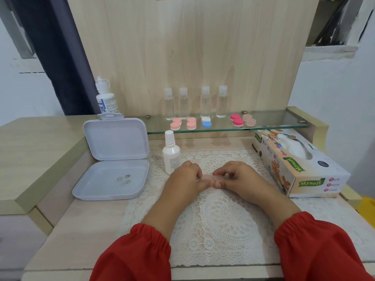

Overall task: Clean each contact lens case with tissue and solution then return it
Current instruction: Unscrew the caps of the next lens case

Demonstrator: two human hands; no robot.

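Red sleeves [134,254] lead to the left hand [187,179] and right hand [236,177], each pinching one end of a pale contact lens case [207,177] lying lengthwise left-to-right just over the lace mat [219,220] on a beige desk [81,230] against a wood-grain back panel [192,47]

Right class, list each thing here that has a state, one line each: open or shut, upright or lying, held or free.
White plastic box: lid open, small lenses inside.
Small white bottle: upright, capped.
Four clear bottles: upright, capped.
Tissue box: lying flat, tissue showing.
Pale case: held between both hands.
Left hand: gripping case.
Right hand: gripping case.
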